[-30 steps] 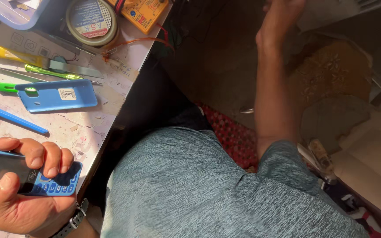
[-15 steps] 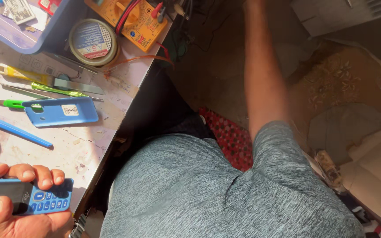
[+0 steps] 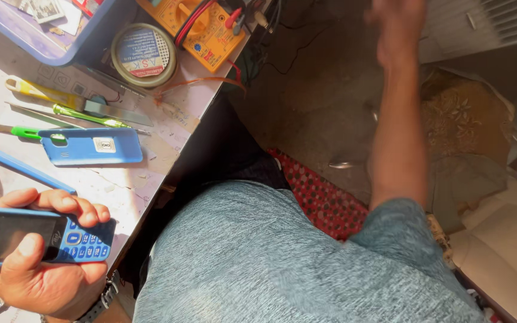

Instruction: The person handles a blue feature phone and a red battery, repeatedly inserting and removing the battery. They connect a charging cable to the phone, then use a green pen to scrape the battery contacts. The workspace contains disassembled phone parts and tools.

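**Q:** What does the left hand [image 3: 46,263] hold, and where does the object lie?

**A:** The left hand grasps a blue keypad phone [image 3: 40,236] at the lower left of the view, over the near edge of the worktable [image 3: 121,185]. The fingers [image 3: 70,203] curl over the phone's upper edge; the thumb [image 3: 22,254] rests on its face near the dark screen. The keypad points toward the person's body. A watch strap [image 3: 104,299] shows at the wrist.

**Q:** And the right hand?

**A:** The right hand [image 3: 396,30] is raised at the end of an outstretched arm, well apart from the table, above the floor to the right. It is blurred; whether it is spread or clenched cannot be told, and nothing is seen in it.

**Q:** What lies on the table near the phone?

**A:** A detached blue back cover [image 3: 91,146] lies flat just beyond the left hand. Beside it rest a green-handled screwdriver [image 3: 91,116], a yellow-handled blade [image 3: 67,98] and a blue strip-shaped tool [image 3: 16,167]. Farther off stand a round tin [image 3: 143,54], a yellow multimeter [image 3: 201,30] with red and black leads, and a blue tray [image 3: 49,36].

**Q:** What fills the foreground?

**A:** The person's grey shirt [image 3: 270,263], with a red patterned cushion [image 3: 324,197] beneath.
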